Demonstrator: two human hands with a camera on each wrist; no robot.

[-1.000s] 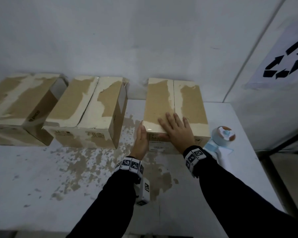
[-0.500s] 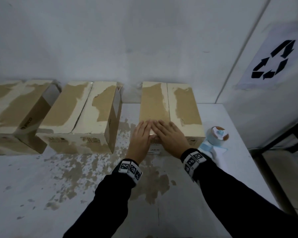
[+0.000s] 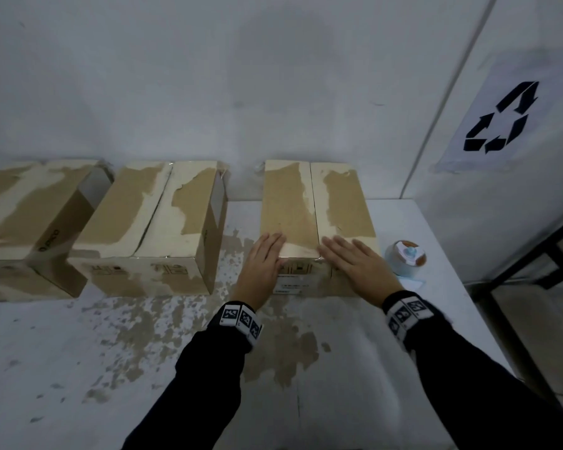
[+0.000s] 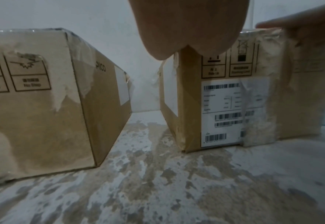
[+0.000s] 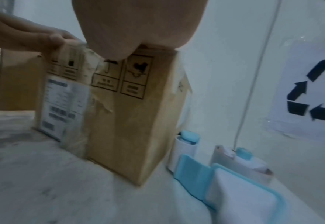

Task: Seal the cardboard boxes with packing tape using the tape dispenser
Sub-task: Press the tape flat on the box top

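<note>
Three cardboard boxes with torn, pale-patched tops stand in a row against the wall. Both my hands lie flat on the near top edge of the right box (image 3: 316, 209), whose two flaps meet at a centre seam. My left hand (image 3: 262, 258) presses the near left corner with straight fingers. My right hand (image 3: 351, 261) presses the near right part, fingers spread. The box's front carries a barcode label (image 4: 222, 112). The blue and white tape dispenser (image 3: 405, 258) stands on the table just right of this box, and shows close up in the right wrist view (image 5: 221, 169).
The middle box (image 3: 156, 216) and the left box (image 3: 26, 209) sit to the left, with a narrow gap before the right box. The worn white table (image 3: 143, 352) ends at its right edge (image 3: 462, 287). A recycling sign (image 3: 501, 118) hangs on the right wall.
My left hand came up from the box's left side onto its top edge. Both hands then slid apart from the centre seam toward the box's near corners.
</note>
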